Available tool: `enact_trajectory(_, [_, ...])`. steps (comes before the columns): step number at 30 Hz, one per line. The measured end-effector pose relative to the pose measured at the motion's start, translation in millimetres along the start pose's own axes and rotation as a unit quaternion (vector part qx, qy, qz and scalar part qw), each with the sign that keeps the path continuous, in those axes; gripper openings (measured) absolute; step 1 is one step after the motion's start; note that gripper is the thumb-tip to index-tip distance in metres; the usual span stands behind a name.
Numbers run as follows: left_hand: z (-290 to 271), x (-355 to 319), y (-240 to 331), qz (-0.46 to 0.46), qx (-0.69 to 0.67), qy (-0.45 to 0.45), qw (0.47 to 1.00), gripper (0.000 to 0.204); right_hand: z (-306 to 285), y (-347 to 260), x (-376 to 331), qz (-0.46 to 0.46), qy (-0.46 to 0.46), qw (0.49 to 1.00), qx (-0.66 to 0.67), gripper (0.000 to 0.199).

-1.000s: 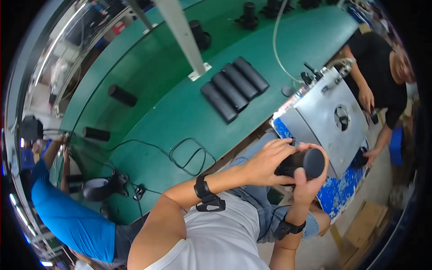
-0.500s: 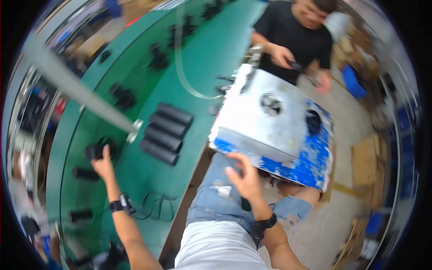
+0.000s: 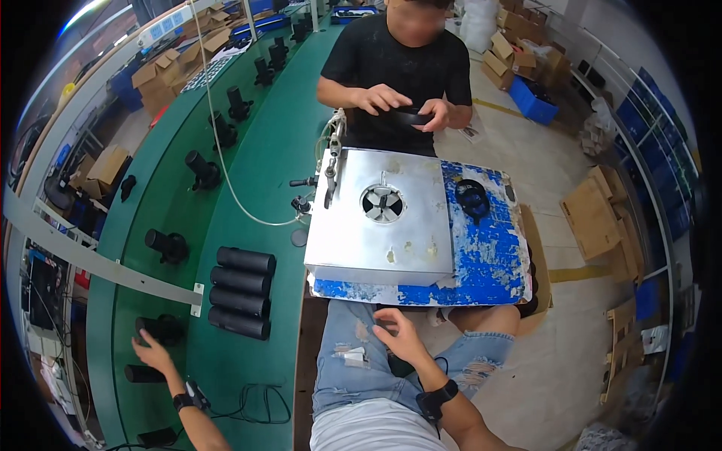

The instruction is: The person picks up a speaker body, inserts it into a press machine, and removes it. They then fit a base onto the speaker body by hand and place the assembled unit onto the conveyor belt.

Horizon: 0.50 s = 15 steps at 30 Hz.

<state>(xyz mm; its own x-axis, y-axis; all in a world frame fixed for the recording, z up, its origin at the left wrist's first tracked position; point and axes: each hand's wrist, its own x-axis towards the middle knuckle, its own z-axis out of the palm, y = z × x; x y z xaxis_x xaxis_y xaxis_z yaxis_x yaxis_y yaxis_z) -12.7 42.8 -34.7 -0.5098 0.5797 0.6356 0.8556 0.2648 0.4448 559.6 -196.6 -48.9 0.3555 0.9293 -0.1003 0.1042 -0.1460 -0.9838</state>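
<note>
My left hand point(image 3: 154, 353) reaches over the green bench on the left with its fingers spread, and nothing is gripped in it. Its fingertips are beside a black cylinder part point(image 3: 161, 328) with a wider base; whether they touch it I cannot tell. A plain black tube point(image 3: 144, 373) lies just below that hand. Over my lap hangs my right hand point(image 3: 402, 340), its fingers loosely curved and apart, holding nothing. Beyond it a silver metal box point(image 3: 353, 252) with a round opening and a clamp point(image 3: 332, 169) rests on a worn blue board point(image 3: 489, 259).
Several black tubes point(image 3: 242, 283) lie side by side on the green bench point(image 3: 248, 192). More black parts point(image 3: 201, 170) stand in a row along its raised edge. A black ring part point(image 3: 471, 198) sits on the board. Opposite, a co-worker's hands point(image 3: 432, 115) hold a black piece.
The view has turned and levelled. My left hand was at the black cylinder part with its thumb raised; now its fingers are spread beside it. My right hand remains over my lap.
</note>
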Motion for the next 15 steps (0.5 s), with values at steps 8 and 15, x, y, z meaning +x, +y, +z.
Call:
enact_trajectory(8, [-38.2, 48.8, -109.0, 0.267, 0.334, 0.182, 0.886, 0.039, -8.4, 24.8, -11.8, 0.056, 0.003, 0.998, 0.011, 0.035])
enact_trajectory(15, [-68.0, 33.6, -104.5, 0.154, 0.355, -0.070, 0.919, 0.034, -14.9, 20.0, -12.9, 0.063, 0.002, 0.998, 0.008, 0.032])
